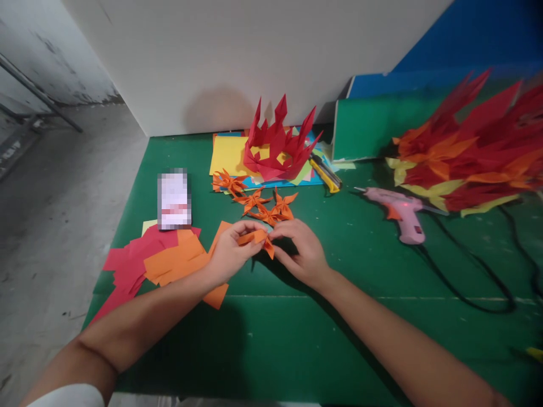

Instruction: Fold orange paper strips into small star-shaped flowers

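Both hands meet over the middle of the green table [271, 339]. My left hand [231, 251] pinches one end of a folded orange paper piece [258, 238]. My right hand [300, 249] pinches its other end, fingers pressed together. Just beyond the hands lie several finished orange folded flowers [258, 204]. Loose orange and red paper squares [169, 257] are spread under and to the left of my left wrist.
A red spiky paper crown [278, 147] sits on coloured sheets at the back. A yellow utility knife [324, 175] lies beside it. A pink glue gun [399, 212] with a black cable lies to the right, below a large red-orange paper arrangement [470, 147]. A blurred card [173, 200] lies left.
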The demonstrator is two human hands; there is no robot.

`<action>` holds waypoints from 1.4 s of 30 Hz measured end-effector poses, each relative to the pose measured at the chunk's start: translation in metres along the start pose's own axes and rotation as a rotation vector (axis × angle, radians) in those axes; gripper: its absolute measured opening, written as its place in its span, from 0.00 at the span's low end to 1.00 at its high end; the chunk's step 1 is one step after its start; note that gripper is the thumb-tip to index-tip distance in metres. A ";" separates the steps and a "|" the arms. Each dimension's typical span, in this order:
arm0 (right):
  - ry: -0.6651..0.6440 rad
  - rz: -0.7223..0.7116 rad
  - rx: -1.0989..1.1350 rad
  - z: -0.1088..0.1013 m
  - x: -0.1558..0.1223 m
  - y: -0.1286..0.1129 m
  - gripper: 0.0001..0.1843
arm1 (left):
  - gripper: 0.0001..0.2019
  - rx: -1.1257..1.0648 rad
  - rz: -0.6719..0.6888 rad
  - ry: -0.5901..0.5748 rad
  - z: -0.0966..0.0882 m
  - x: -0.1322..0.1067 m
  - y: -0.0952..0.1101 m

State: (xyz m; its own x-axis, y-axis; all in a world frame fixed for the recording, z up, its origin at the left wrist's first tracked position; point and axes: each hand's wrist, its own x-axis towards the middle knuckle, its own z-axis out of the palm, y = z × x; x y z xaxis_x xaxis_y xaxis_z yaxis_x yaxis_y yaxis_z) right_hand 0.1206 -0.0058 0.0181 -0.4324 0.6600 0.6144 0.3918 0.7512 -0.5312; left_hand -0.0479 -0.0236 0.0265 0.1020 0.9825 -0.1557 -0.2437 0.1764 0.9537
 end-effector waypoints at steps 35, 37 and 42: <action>0.130 0.122 0.286 0.000 0.001 -0.013 0.06 | 0.06 -0.138 0.149 -0.149 -0.001 -0.004 -0.007; 0.126 0.154 0.302 0.001 0.000 -0.014 0.06 | 0.06 -0.133 0.154 -0.161 -0.001 -0.004 -0.007; 0.150 0.235 0.357 0.004 -0.002 -0.014 0.08 | 0.06 -0.126 0.119 -0.150 0.001 -0.005 -0.006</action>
State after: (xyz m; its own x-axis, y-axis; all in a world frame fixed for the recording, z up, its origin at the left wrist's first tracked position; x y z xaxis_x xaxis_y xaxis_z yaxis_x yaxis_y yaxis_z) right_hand 0.1127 -0.0175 0.0223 -0.2326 0.8238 0.5170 0.1492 0.5555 -0.8180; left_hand -0.0463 -0.0301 0.0216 0.2055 0.9786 0.0052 -0.3802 0.0749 0.9218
